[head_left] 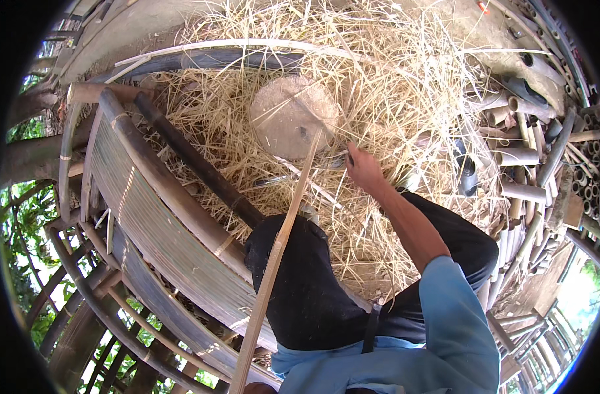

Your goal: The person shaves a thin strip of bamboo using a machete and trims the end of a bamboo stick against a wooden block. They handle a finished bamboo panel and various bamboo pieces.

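Observation:
A long pale bamboo strip [274,253] slants from the lower edge up to a round wooden chopping block [280,121], its far end on the block's near right part. My right hand [364,167] is closed beside the block, around the dark handle of a knife. The narrow grey knife blade [311,113] points away to the left over the block, close to the strip's end. Of my left hand, only a small patch of skin [259,389] shows at the lower edge beside the strip; its fingers are hidden.
Loose straw-like shavings [405,98] surround the block. A slatted bamboo bench [162,203] stands at the left, with a dark pole [195,157] along it. Cut bamboo pieces [520,156] are piled at the right. A dark sandal-like object [467,172] lies among the shavings.

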A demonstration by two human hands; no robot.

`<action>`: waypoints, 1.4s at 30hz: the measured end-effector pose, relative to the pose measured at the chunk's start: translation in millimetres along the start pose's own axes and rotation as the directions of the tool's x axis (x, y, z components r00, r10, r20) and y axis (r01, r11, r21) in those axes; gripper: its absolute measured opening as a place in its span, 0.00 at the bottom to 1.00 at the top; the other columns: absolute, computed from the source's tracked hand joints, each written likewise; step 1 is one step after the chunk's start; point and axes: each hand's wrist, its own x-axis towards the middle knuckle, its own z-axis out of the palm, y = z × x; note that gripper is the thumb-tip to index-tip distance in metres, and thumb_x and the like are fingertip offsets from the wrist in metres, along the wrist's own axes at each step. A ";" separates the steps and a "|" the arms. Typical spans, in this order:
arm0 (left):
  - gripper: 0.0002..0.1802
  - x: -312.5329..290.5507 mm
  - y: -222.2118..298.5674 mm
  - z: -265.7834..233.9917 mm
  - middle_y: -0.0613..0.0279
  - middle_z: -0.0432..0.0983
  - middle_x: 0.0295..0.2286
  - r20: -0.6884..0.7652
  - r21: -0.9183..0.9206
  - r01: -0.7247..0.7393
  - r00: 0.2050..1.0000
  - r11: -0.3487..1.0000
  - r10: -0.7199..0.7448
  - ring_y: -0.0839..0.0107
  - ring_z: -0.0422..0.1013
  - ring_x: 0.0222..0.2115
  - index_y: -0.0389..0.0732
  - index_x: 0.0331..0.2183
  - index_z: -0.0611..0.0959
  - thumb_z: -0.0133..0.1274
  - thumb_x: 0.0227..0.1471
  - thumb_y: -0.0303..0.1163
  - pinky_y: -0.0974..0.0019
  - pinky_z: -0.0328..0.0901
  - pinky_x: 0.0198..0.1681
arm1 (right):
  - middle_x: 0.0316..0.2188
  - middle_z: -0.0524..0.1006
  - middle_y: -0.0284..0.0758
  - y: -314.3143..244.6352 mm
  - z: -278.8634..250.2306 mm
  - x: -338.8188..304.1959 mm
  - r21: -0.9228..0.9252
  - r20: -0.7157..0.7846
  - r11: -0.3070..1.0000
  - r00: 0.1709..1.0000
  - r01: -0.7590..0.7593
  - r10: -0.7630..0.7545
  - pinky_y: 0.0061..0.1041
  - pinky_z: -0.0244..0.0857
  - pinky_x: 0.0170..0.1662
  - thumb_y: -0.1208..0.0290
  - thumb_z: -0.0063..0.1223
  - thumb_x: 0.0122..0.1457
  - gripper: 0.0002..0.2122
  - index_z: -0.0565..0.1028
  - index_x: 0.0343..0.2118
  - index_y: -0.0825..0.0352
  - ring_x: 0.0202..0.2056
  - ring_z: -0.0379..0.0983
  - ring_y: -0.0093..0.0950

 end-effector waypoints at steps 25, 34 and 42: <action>0.18 82.7 -0.9 -161.1 0.62 0.79 0.30 -0.498 0.265 0.639 0.732 0.722 -0.465 0.70 0.77 0.35 0.42 0.53 0.74 0.50 0.64 0.34 0.63 0.75 0.39 | 0.21 0.72 0.25 -167.8 -171.6 -114.5 0.356 -0.091 0.922 0.987 0.155 -0.131 0.20 0.65 0.26 0.72 0.78 0.40 0.19 0.72 0.29 0.66 0.22 0.67 0.16; 0.14 -34.7 -30.4 -63.7 0.56 0.81 0.29 -0.027 0.197 0.852 0.499 0.485 -0.866 0.73 0.76 0.25 0.31 0.42 0.82 0.61 0.56 0.29 0.66 0.75 0.31 | 0.23 0.72 0.24 -209.3 -167.3 -161.2 0.501 -0.316 0.827 0.943 0.256 -0.100 0.19 0.66 0.28 0.76 0.78 0.37 0.21 0.71 0.29 0.64 0.24 0.66 0.15; 0.07 -33.1 -42.8 -56.2 0.55 0.81 0.29 0.191 0.207 0.791 0.545 0.576 -0.816 0.74 0.75 0.25 0.29 0.35 0.84 0.58 0.58 0.26 0.67 0.74 0.28 | 0.19 0.72 0.25 -214.5 -200.1 -186.3 0.415 -0.348 0.883 0.935 0.218 -0.067 0.19 0.64 0.25 0.72 0.80 0.35 0.21 0.70 0.25 0.64 0.20 0.65 0.16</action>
